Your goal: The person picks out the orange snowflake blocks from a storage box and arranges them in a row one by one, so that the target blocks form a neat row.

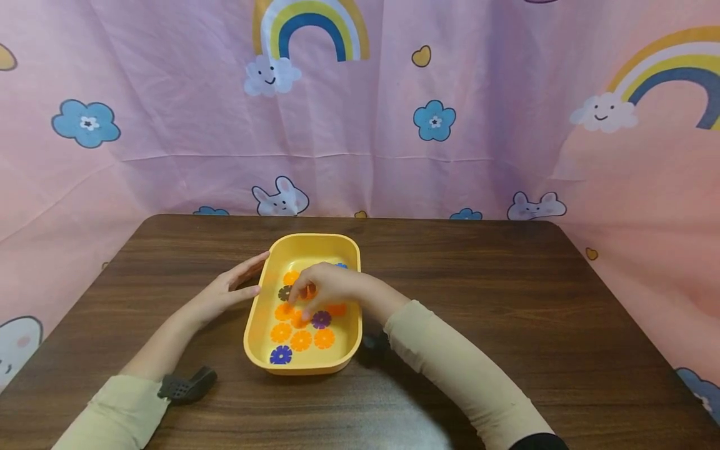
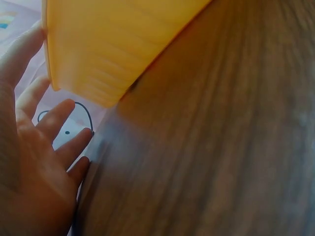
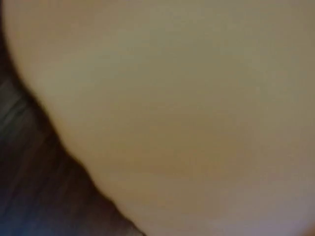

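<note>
In the head view, a yellow tray [image 1: 302, 367] stands on the table, with flat notched plastic discs inside. Several are orange, such as the orange disc [image 1: 300, 340]; there is also a purple disc [image 1: 321, 320], a blue-violet disc [image 1: 281, 355] and a dark brown disc [image 1: 285, 293]. My left hand [image 1: 225, 290] lies along the tray's left side, fingers straight, thumb and fingertips at the rim. My right hand [image 1: 323, 284] reaches down into the tray over the orange discs, slightly blurred, thumb and forefinger apart. Part of an orange disc shows beneath its palm; whether the other fingers hold it is hidden.
The dark wood-grain table [image 1: 478, 300] extends on both sides of the tray. A pink patterned cloth [image 1: 360, 125] hangs behind it and at the sides. A dark device [image 1: 188, 384] sits on my left wrist. A pale surface fills most of the right wrist view.
</note>
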`<state>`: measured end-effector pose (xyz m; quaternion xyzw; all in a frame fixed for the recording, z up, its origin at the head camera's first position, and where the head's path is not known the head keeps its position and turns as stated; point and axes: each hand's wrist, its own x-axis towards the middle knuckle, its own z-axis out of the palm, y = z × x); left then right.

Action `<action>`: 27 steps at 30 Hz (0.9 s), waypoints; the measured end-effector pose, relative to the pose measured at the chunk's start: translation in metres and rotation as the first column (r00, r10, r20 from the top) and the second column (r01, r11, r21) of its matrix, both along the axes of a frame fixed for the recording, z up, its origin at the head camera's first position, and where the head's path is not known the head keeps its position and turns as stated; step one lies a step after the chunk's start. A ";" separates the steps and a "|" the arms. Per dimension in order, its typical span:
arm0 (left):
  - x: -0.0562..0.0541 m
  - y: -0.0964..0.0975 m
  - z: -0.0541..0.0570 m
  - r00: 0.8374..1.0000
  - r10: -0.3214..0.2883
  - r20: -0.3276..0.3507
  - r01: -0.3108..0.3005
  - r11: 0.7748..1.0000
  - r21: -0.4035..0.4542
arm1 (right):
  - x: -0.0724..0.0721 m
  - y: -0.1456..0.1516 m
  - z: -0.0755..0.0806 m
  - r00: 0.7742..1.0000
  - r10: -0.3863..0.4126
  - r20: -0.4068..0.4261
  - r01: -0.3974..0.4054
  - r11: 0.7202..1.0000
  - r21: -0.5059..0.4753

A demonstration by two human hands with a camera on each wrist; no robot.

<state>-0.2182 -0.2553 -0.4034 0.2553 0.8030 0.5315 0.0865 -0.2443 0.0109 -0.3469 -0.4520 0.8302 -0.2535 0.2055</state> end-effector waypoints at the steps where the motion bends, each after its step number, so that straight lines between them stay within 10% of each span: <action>1: 0.000 0.000 0.000 1.000 0.000 -0.002 0.000 1.000 0.002 | 0.000 -0.001 -0.002 1.000 0.004 0.009 -0.004 1.000 0.008; 27: 0.000 0.000 -0.003 1.000 -0.007 0.006 0.007 1.000 0.004 | 0.000 -0.009 -0.008 0.998 -0.065 0.014 0.062 0.984 0.165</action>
